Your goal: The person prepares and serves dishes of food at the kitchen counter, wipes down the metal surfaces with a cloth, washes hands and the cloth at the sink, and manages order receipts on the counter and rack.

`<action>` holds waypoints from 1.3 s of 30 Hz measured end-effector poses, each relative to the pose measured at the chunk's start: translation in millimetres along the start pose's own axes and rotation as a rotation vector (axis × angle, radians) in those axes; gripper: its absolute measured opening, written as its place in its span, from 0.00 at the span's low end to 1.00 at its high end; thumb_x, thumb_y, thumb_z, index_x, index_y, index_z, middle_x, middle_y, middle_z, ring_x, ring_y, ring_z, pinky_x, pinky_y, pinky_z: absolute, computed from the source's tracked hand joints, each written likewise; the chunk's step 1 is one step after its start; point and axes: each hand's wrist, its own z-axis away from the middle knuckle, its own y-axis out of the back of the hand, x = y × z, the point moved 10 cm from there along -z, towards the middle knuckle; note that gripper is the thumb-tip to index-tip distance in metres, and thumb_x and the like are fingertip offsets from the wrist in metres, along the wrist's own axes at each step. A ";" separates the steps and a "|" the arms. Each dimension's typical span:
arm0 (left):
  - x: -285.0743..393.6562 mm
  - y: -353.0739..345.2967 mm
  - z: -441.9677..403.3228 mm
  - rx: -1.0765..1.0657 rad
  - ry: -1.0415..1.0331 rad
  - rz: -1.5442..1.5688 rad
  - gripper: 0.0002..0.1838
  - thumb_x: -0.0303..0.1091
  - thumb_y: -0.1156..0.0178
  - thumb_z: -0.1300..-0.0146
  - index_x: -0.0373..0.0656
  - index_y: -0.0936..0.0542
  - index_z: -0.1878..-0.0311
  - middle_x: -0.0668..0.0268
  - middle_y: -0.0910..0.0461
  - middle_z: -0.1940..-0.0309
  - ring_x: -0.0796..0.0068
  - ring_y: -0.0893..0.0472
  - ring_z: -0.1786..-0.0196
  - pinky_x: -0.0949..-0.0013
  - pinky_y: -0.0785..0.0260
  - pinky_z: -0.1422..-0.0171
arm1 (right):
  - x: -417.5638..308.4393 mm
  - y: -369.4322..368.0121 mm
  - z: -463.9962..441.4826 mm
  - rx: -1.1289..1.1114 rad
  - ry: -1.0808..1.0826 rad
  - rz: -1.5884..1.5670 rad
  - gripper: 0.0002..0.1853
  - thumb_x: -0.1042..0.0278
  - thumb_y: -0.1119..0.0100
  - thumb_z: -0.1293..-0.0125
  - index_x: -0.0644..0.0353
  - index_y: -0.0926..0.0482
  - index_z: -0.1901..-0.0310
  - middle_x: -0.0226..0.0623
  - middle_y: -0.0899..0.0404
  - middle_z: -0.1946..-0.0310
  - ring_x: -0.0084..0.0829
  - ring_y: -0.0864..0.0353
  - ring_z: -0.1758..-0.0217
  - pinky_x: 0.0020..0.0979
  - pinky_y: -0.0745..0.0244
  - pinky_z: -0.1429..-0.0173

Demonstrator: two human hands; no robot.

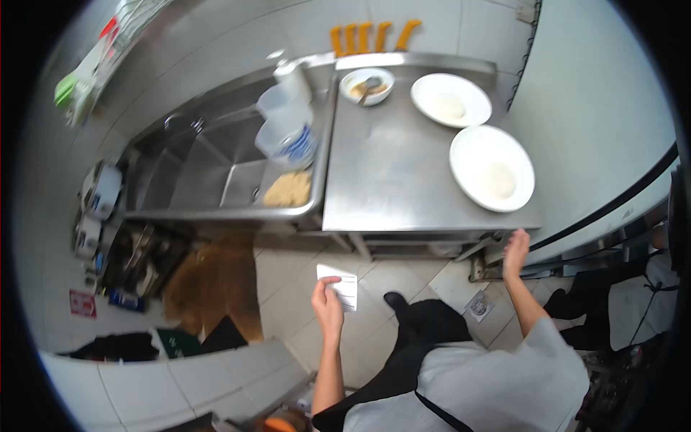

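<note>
My left hand (329,306) pinches a small white paper slip (348,291) with faint lines on it, held over the floor tiles. My right hand (516,253) is out at the front right corner of the steel table (389,173), fingers stretched, holding nothing; whether it touches the edge I cannot tell. Just beyond it lies a white oval plate (471,169) with a pale round mound on it. Behind that is a second white plate (425,93) with a similar mound. A white bowl (345,88) with a spoon and yellowish food stands at the back left.
Left of the table is a steel sink (205,162) with stacked clear containers (277,137), a white bottle (291,78) and a tan sponge-like lump (289,189). Orange-handled tools (363,37) hang on the wall. A tall pale panel (597,108) and another person (633,302) are at right.
</note>
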 end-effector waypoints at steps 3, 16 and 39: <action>56.5 -129.5 -103.2 -0.337 -0.044 -0.341 0.17 0.41 0.59 0.44 0.40 0.23 0.68 0.51 0.23 0.74 0.54 0.24 0.67 0.59 0.35 0.61 | -37.8 31.6 -114.3 0.144 -0.033 0.077 0.24 0.48 0.61 0.35 0.62 0.28 0.56 0.32 0.32 0.72 0.17 0.36 0.81 0.19 0.38 0.82; 64.9 -439.2 -121.6 -1.558 0.264 -0.276 0.21 0.50 0.58 0.44 0.39 0.26 0.71 0.72 0.36 0.86 0.81 0.40 0.86 0.75 0.47 0.83 | -125.6 -223.6 -336.9 -0.502 -0.060 0.334 0.21 0.51 0.53 0.38 0.65 0.25 0.71 0.37 0.27 0.80 0.28 0.28 0.78 0.28 0.34 0.74; -15.3 -141.3 -77.8 -1.019 0.541 0.142 0.15 0.39 0.54 0.51 0.36 0.27 0.69 0.68 0.31 0.74 0.78 0.36 0.70 0.76 0.42 0.65 | -105.6 -206.6 -212.8 -0.660 -0.213 -0.215 0.07 0.70 0.51 0.43 0.61 0.28 0.64 0.31 0.26 0.66 0.22 0.26 0.63 0.23 0.30 0.59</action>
